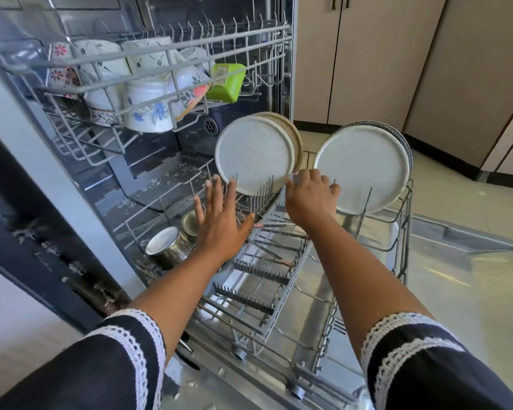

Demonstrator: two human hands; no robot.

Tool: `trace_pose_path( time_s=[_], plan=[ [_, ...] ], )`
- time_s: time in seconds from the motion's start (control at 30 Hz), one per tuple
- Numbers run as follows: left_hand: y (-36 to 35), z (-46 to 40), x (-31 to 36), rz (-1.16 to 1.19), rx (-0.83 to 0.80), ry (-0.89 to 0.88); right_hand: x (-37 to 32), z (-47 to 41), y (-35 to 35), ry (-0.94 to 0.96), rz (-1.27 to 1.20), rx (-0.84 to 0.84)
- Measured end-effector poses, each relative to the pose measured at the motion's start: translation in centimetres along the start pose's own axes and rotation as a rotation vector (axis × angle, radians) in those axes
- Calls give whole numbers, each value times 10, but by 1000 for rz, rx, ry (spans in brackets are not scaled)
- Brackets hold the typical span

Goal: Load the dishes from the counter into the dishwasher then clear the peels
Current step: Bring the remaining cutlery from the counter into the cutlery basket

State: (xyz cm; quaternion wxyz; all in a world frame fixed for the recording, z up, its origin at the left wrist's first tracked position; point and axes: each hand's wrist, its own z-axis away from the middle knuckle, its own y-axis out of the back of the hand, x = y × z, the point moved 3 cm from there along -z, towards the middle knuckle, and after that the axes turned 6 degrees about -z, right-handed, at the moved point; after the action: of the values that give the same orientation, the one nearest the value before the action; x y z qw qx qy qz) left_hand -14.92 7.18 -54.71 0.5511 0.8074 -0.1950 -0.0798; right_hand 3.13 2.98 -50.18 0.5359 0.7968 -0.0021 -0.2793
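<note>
The dishwasher's lower rack is pulled out over the open door. Two speckled white plates stand upright in it, one at the left and one at the right, each with another plate behind it. My left hand hovers flat with spread fingers over the tines just below the left plate, holding nothing. My right hand is between the two plates, fingers curled round a small pale translucent thing that is mostly hidden; its thumb touches the right plate.
The upper rack holds floral cups and a green container. Steel tumblers lie at the lower rack's left. A grey cutlery basket runs down the rack's middle. Beige cabinets stand behind.
</note>
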Motion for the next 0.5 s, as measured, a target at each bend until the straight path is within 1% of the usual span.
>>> trace_pose_path(
  time_s=[0.13, 0.27, 0.43, 0.5],
  plan=[
    [8, 3, 6, -21, 51, -27, 5, 2, 8, 20, -3, 8],
    [22, 2, 21, 12, 64, -7, 8, 12, 15, 27, -15, 16],
    [51, -2, 48, -31, 147, -100, 16, 27, 41, 96, 117, 53],
    [64, -3, 57, -51, 200, -158, 16, 31, 52, 114, 124, 80]
  ],
)
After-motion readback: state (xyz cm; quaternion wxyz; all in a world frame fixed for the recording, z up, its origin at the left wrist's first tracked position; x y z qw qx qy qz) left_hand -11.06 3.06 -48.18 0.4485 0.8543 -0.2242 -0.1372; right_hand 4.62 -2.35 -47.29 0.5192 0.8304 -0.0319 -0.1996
